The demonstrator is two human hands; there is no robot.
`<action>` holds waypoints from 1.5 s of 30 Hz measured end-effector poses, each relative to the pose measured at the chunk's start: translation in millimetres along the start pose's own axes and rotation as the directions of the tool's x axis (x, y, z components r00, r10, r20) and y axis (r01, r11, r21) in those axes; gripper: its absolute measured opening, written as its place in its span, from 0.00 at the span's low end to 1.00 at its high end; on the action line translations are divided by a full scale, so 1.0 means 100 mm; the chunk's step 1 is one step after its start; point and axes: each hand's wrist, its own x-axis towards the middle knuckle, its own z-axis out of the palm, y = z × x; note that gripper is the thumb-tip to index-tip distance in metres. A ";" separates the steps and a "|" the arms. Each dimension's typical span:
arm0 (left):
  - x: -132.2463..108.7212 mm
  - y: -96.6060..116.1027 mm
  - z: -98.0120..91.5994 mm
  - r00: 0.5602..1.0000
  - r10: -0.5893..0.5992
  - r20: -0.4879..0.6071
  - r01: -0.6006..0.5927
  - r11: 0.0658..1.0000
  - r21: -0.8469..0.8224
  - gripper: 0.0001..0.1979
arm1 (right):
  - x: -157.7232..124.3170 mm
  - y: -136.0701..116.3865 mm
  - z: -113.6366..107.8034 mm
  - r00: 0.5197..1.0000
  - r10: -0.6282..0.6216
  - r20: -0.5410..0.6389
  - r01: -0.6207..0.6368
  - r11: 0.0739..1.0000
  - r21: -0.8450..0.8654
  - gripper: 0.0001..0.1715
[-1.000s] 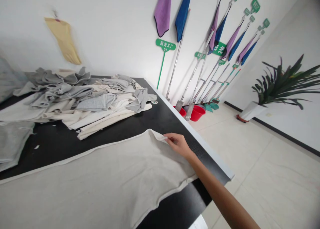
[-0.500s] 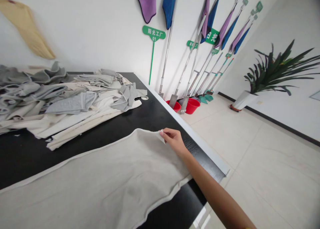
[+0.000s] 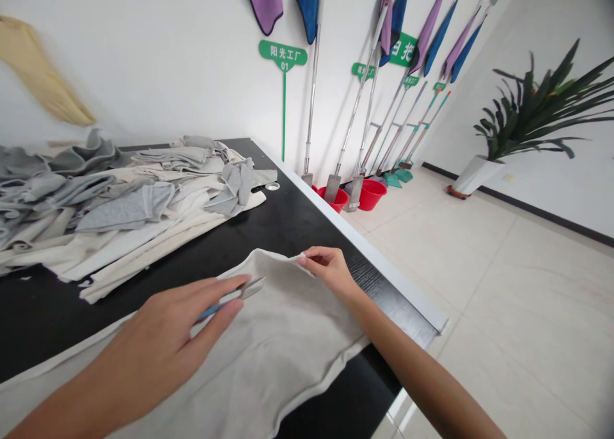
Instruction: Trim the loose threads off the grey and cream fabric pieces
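A beige cloth (image 3: 278, 356) is spread on a black table (image 3: 297, 224). Its corner is pinched up by the right hand (image 3: 329, 269), likely presenting the edge to snips (image 3: 242, 292) gripped in the left hand (image 3: 163, 343).

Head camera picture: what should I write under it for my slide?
Right hand pinches the corner of a cloth while left hand holds snips over it, on a black table.

I'm in a workroom: black cutting table (image 3: 307, 224) heaped with fabric offcuts (image 3: 119, 196), labelled mops (image 3: 355, 100) racked on wall, red buckets (image 3: 359, 196), tiled floor (image 3: 480, 279).
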 end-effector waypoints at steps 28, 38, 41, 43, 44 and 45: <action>0.99 -0.09 0.58 0.956 0.208 0.205 -0.193 0.977 -0.090 0.19 | 0.04 0.07 0.00 0.991 0.120 0.062 -0.132 0.962 0.239 0.17; 1.03 -0.05 0.56 0.942 0.258 0.216 -0.233 0.963 -0.134 0.15 | 0.03 0.05 -0.01 0.991 0.112 0.074 -0.126 0.965 0.230 0.16; 1.04 -0.05 0.57 0.945 0.258 0.203 -0.231 0.962 -0.145 0.15 | 0.03 0.04 0.00 0.991 0.112 0.071 -0.126 0.962 0.242 0.17; 1.04 -0.05 0.57 0.945 0.258 0.199 -0.229 0.961 -0.155 0.15 | 0.03 0.03 0.00 0.991 0.113 0.071 -0.127 0.963 0.236 0.19; 1.04 -0.05 0.57 0.945 0.259 0.199 -0.230 0.960 -0.160 0.15 | 0.03 0.02 0.00 0.991 0.114 0.070 -0.127 0.964 0.232 0.19; 1.04 -0.04 0.57 0.944 0.262 0.199 -0.232 0.959 -0.162 0.15 | 0.03 0.01 0.00 0.991 0.114 0.070 -0.127 0.965 0.228 0.19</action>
